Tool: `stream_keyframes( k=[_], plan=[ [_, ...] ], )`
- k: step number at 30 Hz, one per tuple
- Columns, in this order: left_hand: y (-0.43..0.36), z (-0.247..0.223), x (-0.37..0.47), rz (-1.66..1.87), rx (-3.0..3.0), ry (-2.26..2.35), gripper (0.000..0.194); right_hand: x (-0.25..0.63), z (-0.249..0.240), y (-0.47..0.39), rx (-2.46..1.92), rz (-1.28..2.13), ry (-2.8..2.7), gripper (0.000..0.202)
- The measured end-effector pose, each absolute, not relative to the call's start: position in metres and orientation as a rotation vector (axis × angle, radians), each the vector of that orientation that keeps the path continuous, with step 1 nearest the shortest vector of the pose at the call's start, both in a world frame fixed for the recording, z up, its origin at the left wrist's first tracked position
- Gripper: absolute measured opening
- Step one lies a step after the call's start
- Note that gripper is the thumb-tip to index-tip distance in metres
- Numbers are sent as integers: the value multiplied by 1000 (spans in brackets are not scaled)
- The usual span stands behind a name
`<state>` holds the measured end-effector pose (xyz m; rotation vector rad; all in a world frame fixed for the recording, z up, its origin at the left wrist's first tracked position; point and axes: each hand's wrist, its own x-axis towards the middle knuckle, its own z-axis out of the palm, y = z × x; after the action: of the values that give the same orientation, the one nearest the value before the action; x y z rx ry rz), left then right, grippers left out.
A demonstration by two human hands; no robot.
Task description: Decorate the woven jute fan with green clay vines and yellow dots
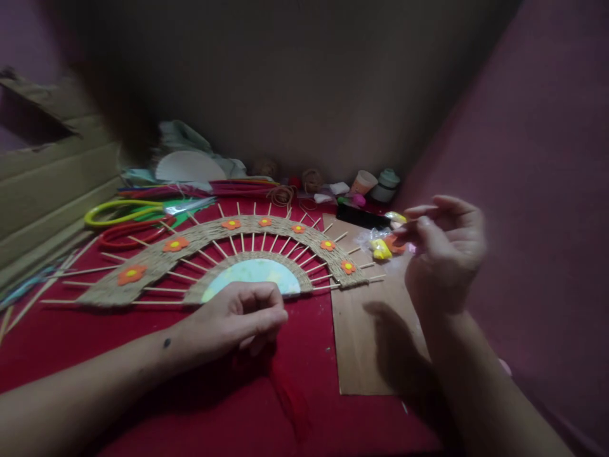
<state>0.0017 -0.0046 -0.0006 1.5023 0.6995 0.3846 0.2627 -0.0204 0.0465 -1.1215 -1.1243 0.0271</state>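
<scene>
My left hand (pixel 254 314) is closed, fingers curled, low over the red cloth at the front edge of a half-round fan. What it holds, if anything, is hidden. Below it, reddish strands (pixel 292 400) look blurred on the cloth. My right hand (pixel 450 244) is raised over the cardboard, its thumb and fingers drawn together; anything between them is too small to make out. The fan has thin sticks (pixel 174 275), a woven twine band (pixel 157 270) with orange felt-like flowers (pixel 176 244), and a pale blue-green half-disc (pixel 257 273) at its centre.
Yellow-handled scissors (pixel 124 212) and red-handled scissors (pixel 136 233) lie at left. Yellow clay-like pieces (pixel 380 249) in plastic and a black object (pixel 361 216) rest by the cardboard sheet (pixel 356 349). Twine balls (pixel 311 179), a cup (pixel 364 182) and a bottle (pixel 386 184) stand behind.
</scene>
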Motion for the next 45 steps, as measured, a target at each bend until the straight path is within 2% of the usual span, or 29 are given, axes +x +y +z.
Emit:
stream_keyframes(
  k=[5, 9, 15, 24, 41, 45],
  plan=[
    [-6, 1, 2, 372, 1505, 719, 29, 265, 23, -18, -1399, 138, -1454, 24],
    [-7, 0, 3, 354, 1492, 734, 30, 266, 14, -31, -1561, -1, -1715, 33],
    [-7, -2, 3, 339, 1469, 722, 31, 271, -7, -45, -1539, -257, -2022, 43],
    [-8, 0, 3, 331, 1479, 720, 30, 263, -8, -43, -1582, -351, -2069, 47],
    [-7, -4, 1, 320, 1489, 734, 32, 263, -13, -45, -1568, -246, -1997, 58],
    [-6, -4, 1, 315, 1472, 725, 32, 261, -14, -48, -1472, -310, -1933, 63]
  ],
)
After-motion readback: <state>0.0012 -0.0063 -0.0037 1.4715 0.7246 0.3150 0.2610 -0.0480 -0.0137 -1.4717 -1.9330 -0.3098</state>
